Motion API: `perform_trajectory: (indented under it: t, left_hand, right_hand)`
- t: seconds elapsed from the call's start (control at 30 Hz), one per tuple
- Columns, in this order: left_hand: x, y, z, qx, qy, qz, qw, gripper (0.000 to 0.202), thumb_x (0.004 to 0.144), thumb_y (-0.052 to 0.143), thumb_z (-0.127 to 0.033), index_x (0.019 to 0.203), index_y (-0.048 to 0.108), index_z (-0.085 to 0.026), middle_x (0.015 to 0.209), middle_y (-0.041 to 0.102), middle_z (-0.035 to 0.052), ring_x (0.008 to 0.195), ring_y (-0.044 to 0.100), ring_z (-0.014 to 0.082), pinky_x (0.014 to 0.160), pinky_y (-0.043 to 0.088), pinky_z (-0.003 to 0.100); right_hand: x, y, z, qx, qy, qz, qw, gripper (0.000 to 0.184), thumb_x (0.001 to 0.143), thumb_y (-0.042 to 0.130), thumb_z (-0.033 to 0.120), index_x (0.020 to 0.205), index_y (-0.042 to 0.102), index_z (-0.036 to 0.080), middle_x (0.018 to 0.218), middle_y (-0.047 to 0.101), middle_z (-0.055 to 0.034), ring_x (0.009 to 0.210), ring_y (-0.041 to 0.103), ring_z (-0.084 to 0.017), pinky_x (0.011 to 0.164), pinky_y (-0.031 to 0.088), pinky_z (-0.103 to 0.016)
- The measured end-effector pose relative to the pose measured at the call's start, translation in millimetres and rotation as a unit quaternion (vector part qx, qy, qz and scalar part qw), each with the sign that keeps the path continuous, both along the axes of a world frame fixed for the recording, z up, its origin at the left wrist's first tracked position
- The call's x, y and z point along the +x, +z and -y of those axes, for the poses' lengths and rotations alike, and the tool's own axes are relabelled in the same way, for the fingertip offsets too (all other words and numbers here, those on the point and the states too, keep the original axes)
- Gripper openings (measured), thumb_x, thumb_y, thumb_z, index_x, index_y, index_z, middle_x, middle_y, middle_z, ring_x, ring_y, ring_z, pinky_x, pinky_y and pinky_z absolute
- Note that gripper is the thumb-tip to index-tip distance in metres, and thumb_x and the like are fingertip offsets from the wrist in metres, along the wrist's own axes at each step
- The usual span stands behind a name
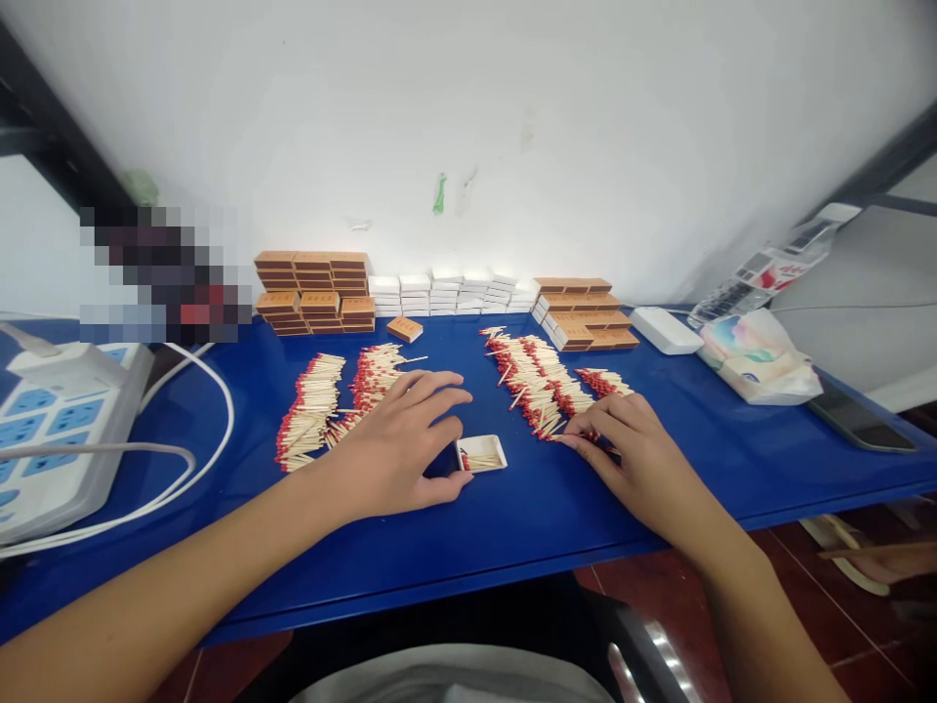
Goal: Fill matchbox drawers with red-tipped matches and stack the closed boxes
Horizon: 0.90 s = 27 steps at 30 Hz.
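Observation:
A small white matchbox tray (504,451) stands on the blue table with a few red-tipped matchsticks (483,462) lying in it. My left hand (402,439) is beside its left end, fingers spread and the thumb tip at its near left corner; whether it touches is hard to tell. On the right, my right hand (622,444) pinches at the near edge of a long heap of matchsticks (531,386), thumb and forefinger together on match ends. A smaller heap of matchsticks (604,381) lies just beyond that hand. Two more heaps of matchsticks (313,410) lie left, one partly behind my left hand.
Along the wall stand stacked brown matchboxes (314,278), white trays (446,293) and more matchboxes (586,317). One loose matchbox (405,329) lies before them. A power strip (65,439) with white cables is at left; a white box (666,330), tissue pack (761,356) and phone (864,415) are at right.

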State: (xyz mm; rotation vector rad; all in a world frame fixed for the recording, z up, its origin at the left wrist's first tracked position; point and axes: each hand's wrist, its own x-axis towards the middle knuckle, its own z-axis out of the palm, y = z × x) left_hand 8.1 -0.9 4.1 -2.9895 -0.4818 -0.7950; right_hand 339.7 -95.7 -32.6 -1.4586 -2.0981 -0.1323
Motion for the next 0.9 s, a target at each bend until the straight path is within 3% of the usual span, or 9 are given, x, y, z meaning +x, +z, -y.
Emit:
perform_trajectory:
  t: [0.2,0.43,0.7,0.9]
  left_hand:
    - [0,-1.2,-1,-0.003,-0.003,-0.004,1.0,0.02,0.1,0.073,-0.037,0.098,0.072,-0.017,0.141,0.073,0.0174,0.15,0.056,0.04,0.125,0.048,0.063]
    - [0,-2.6,-1,0.0,-0.006,0.002,1.0,0.022,0.101,0.072,-0.038,0.096,0.072,-0.016,0.14,0.074,0.0178,0.15,0.057,0.0406,0.123,0.049,0.064]
    - [-1,-1.6,-1,0.001,-0.002,-0.007,1.0,0.022,0.101,0.072,-0.039,0.097,0.072,-0.017,0.141,0.073,0.0171,0.15,0.057,0.04,0.125,0.048,0.063]
    - [-1,-1.1,0,0.001,-0.003,-0.004,1.0,0.023,0.101,0.071,-0.039,0.097,0.073,-0.016,0.141,0.074,0.0177,0.15,0.056,0.0402,0.124,0.049,0.063]
  right_hand:
    - [-7,2.9,1,-0.008,-0.005,-0.01,1.0,0.009,0.11,0.066,0.029,0.101,0.064,0.025,0.099,0.066,-0.0049,0.095,0.062,-0.026,0.097,0.048,-0.047]
    - [6,12.8,9,-0.014,-0.013,-0.007,1.0,0.011,0.109,0.066,0.033,0.103,0.071,0.026,0.102,0.069,-0.0082,0.099,0.059,-0.029,0.091,0.048,-0.046]
    - [6,10.0,11,-0.064,-0.012,-0.011,0.998,0.016,0.11,0.061,0.034,0.1,0.07,0.026,0.102,0.069,-0.0071,0.099,0.06,-0.028,0.096,0.047,-0.049]
    - [2,18.9,16,-0.094,-0.017,-0.034,0.995,0.018,0.111,0.058,0.038,0.1,0.067,0.027,0.104,0.069,-0.0071,0.102,0.059,-0.029,0.095,0.046,-0.046]
